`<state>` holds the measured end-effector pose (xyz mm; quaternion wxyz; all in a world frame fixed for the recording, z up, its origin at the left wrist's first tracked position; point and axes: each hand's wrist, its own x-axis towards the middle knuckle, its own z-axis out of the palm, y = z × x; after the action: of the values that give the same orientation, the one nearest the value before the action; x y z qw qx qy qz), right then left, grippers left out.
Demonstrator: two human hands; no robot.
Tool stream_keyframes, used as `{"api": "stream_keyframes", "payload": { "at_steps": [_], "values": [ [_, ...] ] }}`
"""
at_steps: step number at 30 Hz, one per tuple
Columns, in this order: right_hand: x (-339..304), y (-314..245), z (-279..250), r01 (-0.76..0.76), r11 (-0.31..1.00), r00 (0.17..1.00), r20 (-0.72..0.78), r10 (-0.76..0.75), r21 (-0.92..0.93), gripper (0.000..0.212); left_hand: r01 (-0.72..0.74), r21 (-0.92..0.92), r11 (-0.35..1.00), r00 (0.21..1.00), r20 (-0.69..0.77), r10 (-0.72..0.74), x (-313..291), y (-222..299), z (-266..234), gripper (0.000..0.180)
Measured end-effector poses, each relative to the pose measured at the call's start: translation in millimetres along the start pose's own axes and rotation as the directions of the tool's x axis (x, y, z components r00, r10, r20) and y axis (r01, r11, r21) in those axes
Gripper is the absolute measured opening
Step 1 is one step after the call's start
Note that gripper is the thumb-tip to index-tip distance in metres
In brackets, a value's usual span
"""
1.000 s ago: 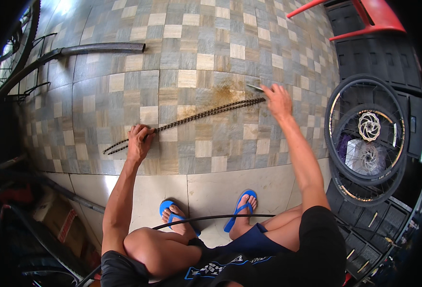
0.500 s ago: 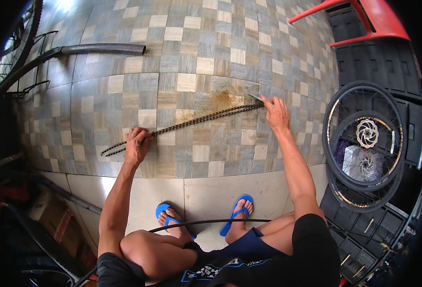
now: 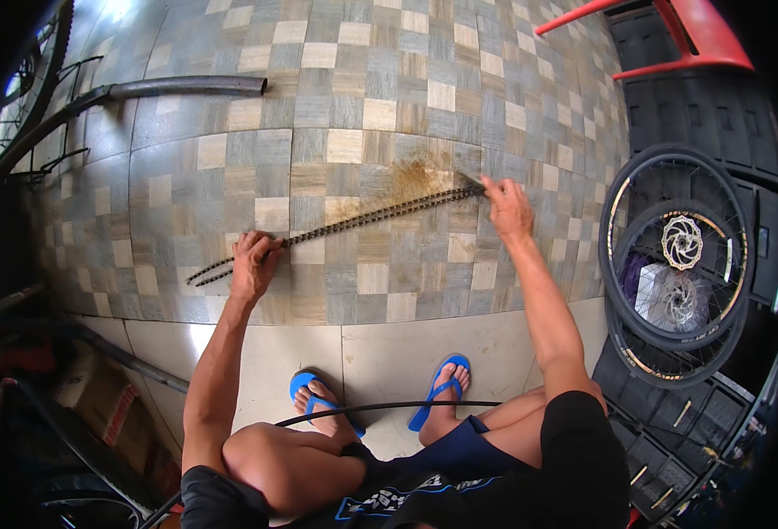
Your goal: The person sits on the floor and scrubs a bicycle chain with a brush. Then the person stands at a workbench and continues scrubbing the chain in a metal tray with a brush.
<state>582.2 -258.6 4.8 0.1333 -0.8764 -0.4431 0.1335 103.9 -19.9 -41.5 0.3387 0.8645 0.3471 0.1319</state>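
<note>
A dark bicycle chain [image 3: 367,219] lies stretched slantwise across the tiled floor, its two strands running side by side. Toward its left part my left hand [image 3: 255,257] is closed on it, fingers down near the floor, and two loose ends stick out beyond the hand. At the chain's right end my right hand [image 3: 509,208] is closed around a thin grey tool [image 3: 469,180], whose tip shows past the fingers, next to the chain. The tool's kind is too small and blurred to tell. Just beyond the chain, a rusty brown stain [image 3: 417,179] marks the tiles.
Bicycle wheels [image 3: 614,238] with disc rotors lie on black crates [image 3: 697,115] at right. A red plastic chair [image 3: 710,40] stands at far right. From the left reaches a grey tube [image 3: 190,85]. A black cable [image 3: 389,406] crosses above my feet in blue flip-flops [image 3: 304,381].
The thin tool's tip has tilted slightly at my right fingers and looks more blurred. Both hands stay about where they were along the chain; the whole view has shifted a little.
</note>
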Motion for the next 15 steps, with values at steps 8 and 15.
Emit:
{"api": "stream_keyframes", "payload": {
  "at_steps": [8,15],
  "values": [
    [-24,-212,99,0.285,0.943,0.954,0.047,-0.297,0.174,0.064,0.001,-0.013,1.000,0.999,-0.038,-0.002,0,2,-4,0.014],
    [7,-27,-28,-0.019,0.997,0.999,-0.033,0.016,-0.076,0.058,-0.023,-0.001,1.000,1.000,-0.017,0.023,0,0,-2,0.015]
  ]
}}
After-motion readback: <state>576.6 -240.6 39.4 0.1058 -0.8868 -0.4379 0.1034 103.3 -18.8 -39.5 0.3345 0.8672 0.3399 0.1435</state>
